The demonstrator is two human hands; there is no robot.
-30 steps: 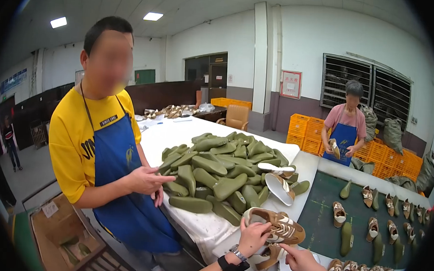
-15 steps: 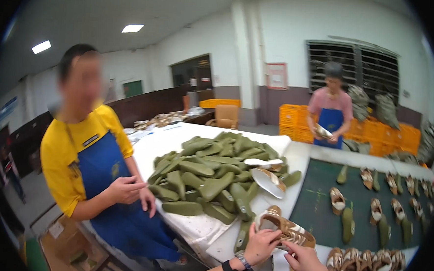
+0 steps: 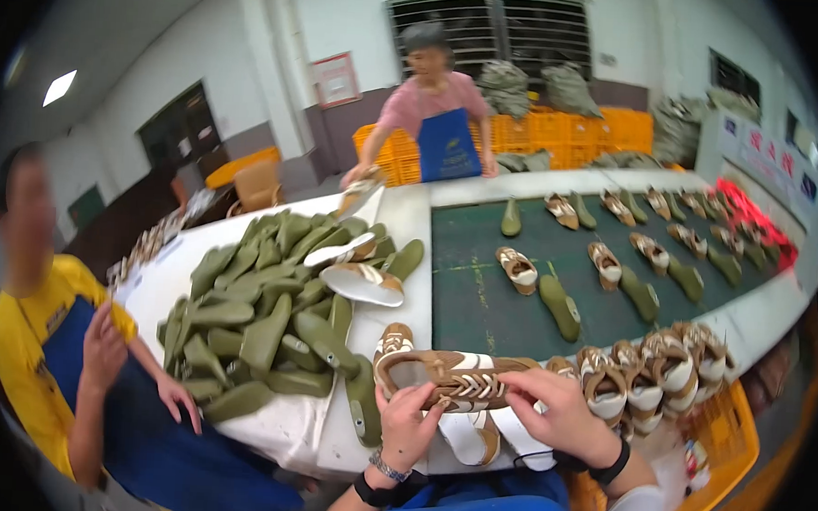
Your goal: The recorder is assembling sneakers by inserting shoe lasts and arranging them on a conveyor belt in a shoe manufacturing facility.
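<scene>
A brown sneaker with white stripes and laces (image 3: 463, 362) is held up sideways over the table's near edge, its opening to the left. My left hand (image 3: 406, 426) grips it by the side near the opening. At the other end, my right hand (image 3: 560, 413) closes its fingers on the toe end, beside the laces. Below the sneaker lie more brown shoes with white soles (image 3: 470, 436), partly hidden by my hands. A heap of olive-green shoe lasts (image 3: 262, 317) is piled to the left, with a white-soled shoe (image 3: 363, 285) resting at its right side.
A dark green conveyor belt (image 3: 462, 305) carries rows of sneakers and lasts. Several sneakers (image 3: 647, 384) line its near edge, above an orange crate (image 3: 736, 448). A co-worker in yellow (image 3: 51, 292) stands left; another in pink (image 3: 444, 109) holds a shoe across the table.
My view has swung right. The sneaker, tilted near the table before, is now level between my hands. The co-worker in pink has stretched an arm with a shoe toward the heap.
</scene>
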